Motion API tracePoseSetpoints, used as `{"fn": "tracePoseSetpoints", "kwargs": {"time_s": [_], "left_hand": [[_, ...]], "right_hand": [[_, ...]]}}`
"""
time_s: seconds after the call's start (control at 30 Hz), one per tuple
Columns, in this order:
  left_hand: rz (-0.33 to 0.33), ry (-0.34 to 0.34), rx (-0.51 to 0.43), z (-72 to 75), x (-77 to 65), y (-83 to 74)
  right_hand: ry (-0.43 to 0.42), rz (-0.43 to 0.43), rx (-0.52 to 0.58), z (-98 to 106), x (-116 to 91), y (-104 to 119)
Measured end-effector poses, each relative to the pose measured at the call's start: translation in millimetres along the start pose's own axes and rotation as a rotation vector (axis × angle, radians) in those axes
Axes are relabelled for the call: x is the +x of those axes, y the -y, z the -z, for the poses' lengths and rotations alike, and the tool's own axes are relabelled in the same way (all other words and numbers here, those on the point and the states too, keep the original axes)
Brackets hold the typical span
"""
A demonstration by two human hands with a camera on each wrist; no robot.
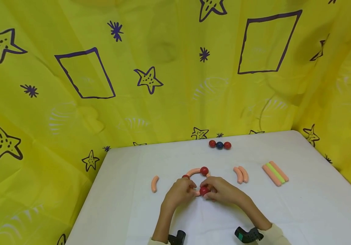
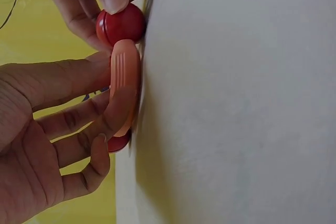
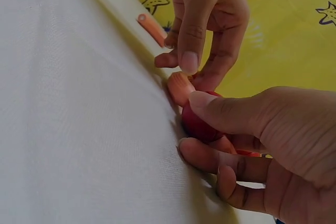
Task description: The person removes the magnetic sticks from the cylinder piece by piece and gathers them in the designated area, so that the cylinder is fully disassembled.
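On the white table, curved orange sticks and red balls form a ring in front of me, partly covered by my hands. My left hand (image 1: 179,194) pinches the near curved stick (image 2: 126,66) between thumb and fingers. My right hand (image 1: 223,190) holds the near red ball (image 1: 204,190), which touches the end of that stick in the left wrist view. Across the ring's far side runs another curved stick (image 1: 194,171), between a far red ball (image 1: 204,170) and a left red ball (image 1: 185,176). The ring's right side is mostly hidden by my right hand.
One curved stick (image 1: 154,184) lies to the left. Two curved sticks (image 1: 240,175) lie to the right, with straight orange and green sticks (image 1: 275,173) beyond them. Two red balls and a blue ball (image 1: 219,145) sit at the back, before a yellow curtain (image 1: 169,115).
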State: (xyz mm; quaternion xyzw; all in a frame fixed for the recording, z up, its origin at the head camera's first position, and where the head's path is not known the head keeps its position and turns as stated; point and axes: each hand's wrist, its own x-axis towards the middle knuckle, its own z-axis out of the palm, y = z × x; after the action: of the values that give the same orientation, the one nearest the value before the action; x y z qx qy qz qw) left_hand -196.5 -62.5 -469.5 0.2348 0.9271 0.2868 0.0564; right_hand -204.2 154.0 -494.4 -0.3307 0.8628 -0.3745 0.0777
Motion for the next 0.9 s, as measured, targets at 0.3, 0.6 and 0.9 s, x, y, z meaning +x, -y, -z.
{"fn": "tracePoseSetpoints", "kwargs": {"time_s": [0.3, 0.6, 0.9], "left_hand": [[0.04, -0.068, 0.03, -11.7, -2.8, -2.8], [0.039, -0.113, 0.05, -15.1, -1.8, -3.8], [0.013, -0.104, 0.054, -14.8, -0.5, -5.4]], "right_hand": [[-0.045, 0.029, -0.013, -3.6, -0.8, -0.8], [-0.057, 0.038, -0.036, -3.5, 0.1, -1.0], [-0.027, 0.024, -0.05, -0.7, -1.2, -2.6]]}}
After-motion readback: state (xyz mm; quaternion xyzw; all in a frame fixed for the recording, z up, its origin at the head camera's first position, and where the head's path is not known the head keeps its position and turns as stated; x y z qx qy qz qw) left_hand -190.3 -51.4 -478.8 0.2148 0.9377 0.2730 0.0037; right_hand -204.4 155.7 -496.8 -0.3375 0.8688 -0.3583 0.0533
